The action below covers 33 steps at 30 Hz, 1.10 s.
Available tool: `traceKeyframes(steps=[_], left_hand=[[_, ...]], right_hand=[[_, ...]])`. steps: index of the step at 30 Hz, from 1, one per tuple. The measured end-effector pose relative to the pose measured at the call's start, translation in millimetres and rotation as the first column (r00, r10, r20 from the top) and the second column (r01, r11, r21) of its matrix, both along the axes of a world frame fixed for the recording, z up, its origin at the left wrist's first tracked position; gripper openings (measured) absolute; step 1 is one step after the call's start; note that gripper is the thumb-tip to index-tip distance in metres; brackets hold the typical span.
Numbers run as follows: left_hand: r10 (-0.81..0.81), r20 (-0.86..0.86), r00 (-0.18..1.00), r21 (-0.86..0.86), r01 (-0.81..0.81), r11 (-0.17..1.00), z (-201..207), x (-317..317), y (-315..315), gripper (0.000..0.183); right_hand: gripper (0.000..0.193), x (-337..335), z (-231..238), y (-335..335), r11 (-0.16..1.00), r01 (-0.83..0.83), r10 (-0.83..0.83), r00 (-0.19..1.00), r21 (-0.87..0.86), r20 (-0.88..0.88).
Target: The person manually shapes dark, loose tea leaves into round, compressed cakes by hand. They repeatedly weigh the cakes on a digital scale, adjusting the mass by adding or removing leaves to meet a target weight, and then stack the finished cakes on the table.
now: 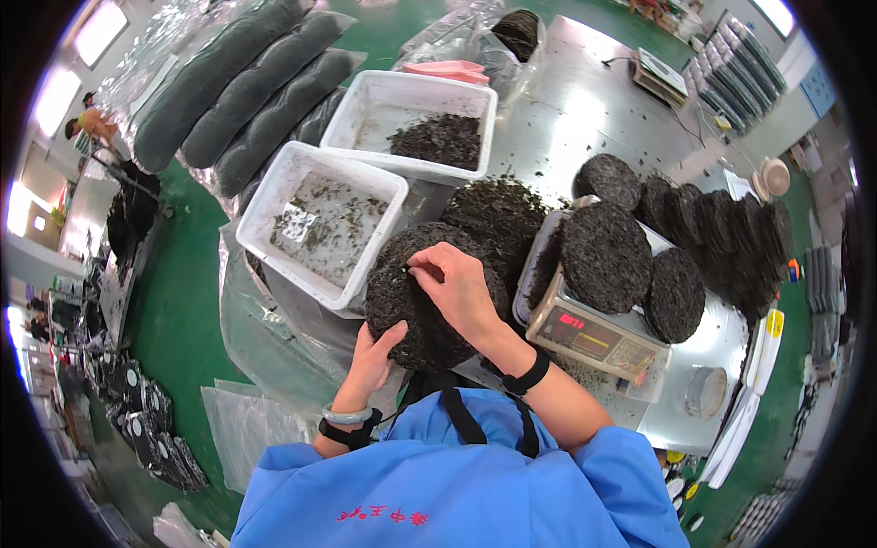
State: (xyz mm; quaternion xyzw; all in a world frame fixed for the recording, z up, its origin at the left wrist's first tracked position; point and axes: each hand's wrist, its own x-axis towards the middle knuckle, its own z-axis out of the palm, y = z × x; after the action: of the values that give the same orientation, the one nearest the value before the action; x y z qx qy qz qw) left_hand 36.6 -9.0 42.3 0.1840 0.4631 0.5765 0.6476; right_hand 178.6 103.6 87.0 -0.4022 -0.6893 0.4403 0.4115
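A round, dark disc of what looks like dried seaweed (pixel 406 306) is held tilted in front of my body. My left hand (pixel 372 361) grips its lower left edge, thumb on the face and the other fingers partly hidden behind. Over the disc's upper face is my right hand (pixel 457 288), thumb and forefinger pinched together at the surface; whatever is between the tips is too small to make out. Loose dark flakes (pixel 498 215) lie heaped just beyond. To the right, a digital scale (pixel 594 333) with a lit red display carries another dark disc (pixel 606 256), and one more disc (pixel 674 294) leans beside it.
Two white plastic bins, a nearer one (pixel 292 271) and a farther one (pixel 411 170), contain dark scraps. Several discs (pixel 722 219) stand in a row at the right of the metal table (pixel 585 100). Long bagged rolls (pixel 224 78) lie at the far left. Clear plastic sheeting (pixel 265 338) hangs at the left.
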Motion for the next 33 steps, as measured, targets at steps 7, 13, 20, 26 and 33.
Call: traceKeyframes(steps=[7,13,20,26,33], left_hand=[[0.065,-0.051,0.997,0.027,-0.064,0.998,6.8,-27.0,-13.8,0.042],[0.374,-0.002,0.927,-0.034,-0.374,0.927,22.5,-61.4,-33.9,0.038],[0.541,-0.106,0.835,0.116,-0.529,0.84,31.6,-117.9,-42.4,0.043],[0.569,-0.389,0.725,0.322,-0.471,0.821,27.8,-158.4,7.0,0.045],[0.38,-0.911,-0.158,0.393,-0.059,0.918,40.0,-147.4,50.5,0.053]], right_hand=[[0.006,-43.0,4.9,1.5,0.969,-0.155,0.139,0.986,0.194,0.092],[0.009,-93.7,12.9,13.2,0.934,-0.343,0.347,0.937,0.1,-0.024],[0.021,-151.0,-7.9,99.2,0.714,-0.118,0.057,0.992,0.69,0.111],[0.036,-167.6,-7.8,20.3,0.773,-0.53,0.355,0.817,0.348,0.455],[0.045,-94.6,-5.4,22.3,0.915,-0.386,0.388,0.921,-0.122,-0.002]])
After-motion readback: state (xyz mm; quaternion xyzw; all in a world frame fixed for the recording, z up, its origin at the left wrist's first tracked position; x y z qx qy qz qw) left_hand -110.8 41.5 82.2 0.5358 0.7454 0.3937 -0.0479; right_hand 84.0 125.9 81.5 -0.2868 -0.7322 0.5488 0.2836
